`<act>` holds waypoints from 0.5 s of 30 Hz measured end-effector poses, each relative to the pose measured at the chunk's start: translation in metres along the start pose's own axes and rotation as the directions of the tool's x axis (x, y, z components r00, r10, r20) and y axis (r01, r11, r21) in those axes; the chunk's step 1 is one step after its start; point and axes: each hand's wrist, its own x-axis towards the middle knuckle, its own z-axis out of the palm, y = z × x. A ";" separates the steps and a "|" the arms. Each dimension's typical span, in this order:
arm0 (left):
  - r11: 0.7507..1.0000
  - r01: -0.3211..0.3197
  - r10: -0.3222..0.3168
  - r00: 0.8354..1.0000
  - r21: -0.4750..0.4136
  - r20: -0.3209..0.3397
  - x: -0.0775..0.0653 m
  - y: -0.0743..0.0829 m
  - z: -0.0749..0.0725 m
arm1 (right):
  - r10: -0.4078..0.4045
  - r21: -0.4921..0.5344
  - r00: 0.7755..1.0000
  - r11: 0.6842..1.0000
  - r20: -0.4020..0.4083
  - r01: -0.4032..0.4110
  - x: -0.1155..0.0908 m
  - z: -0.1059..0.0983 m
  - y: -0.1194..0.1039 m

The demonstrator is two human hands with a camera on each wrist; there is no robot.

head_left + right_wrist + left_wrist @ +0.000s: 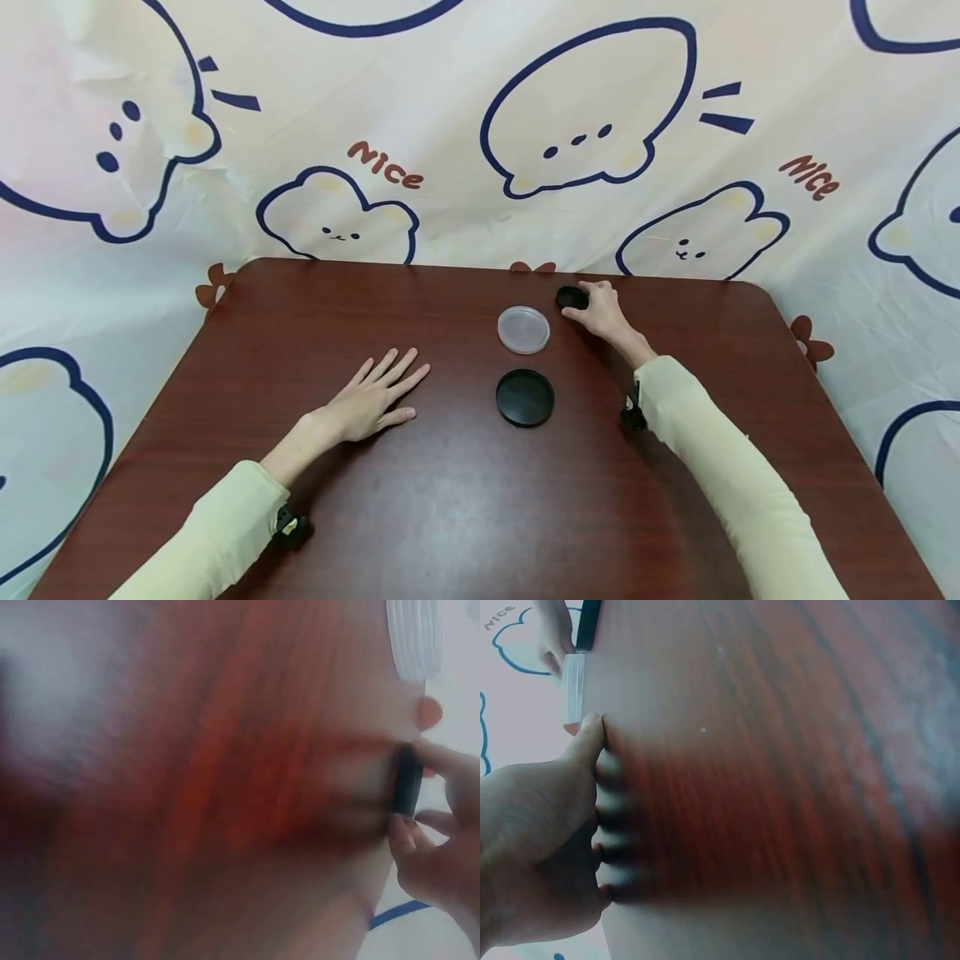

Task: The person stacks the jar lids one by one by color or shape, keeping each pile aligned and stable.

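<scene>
Near the far edge of the table, my right hand [600,312] pinches a small round black disc [572,298] between thumb and fingers. The right wrist view shows that black disc [407,780] edge-on, low over the wood. Just left of it lies a clear round plastic lid or shallow dish [523,330]. Closer to me is a larger black round dish [525,398] with a raised rim. My left hand [367,400] rests palm down on the table, fingers spread, left of both round pieces and touching neither.
The brown wooden table [420,517] has rounded far corners. Behind and beside it hangs a pale cloth [450,100] with blue cartoon outlines. Each wrist carries a small black camera, such as the left one [291,528].
</scene>
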 end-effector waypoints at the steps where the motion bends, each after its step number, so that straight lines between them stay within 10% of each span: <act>1: 1.000 -0.001 0.001 1.000 -0.007 -0.004 0.000 0.000 0.001 | 0.005 -0.001 1.000 1.000 0.023 -0.005 0.002 -0.001 0.000; 15: 1.000 0.005 -0.005 1.000 0.022 0.008 -0.001 0.004 -0.002 | 0.012 0.019 0.994 1.000 0.112 -0.014 0.010 -0.007 0.000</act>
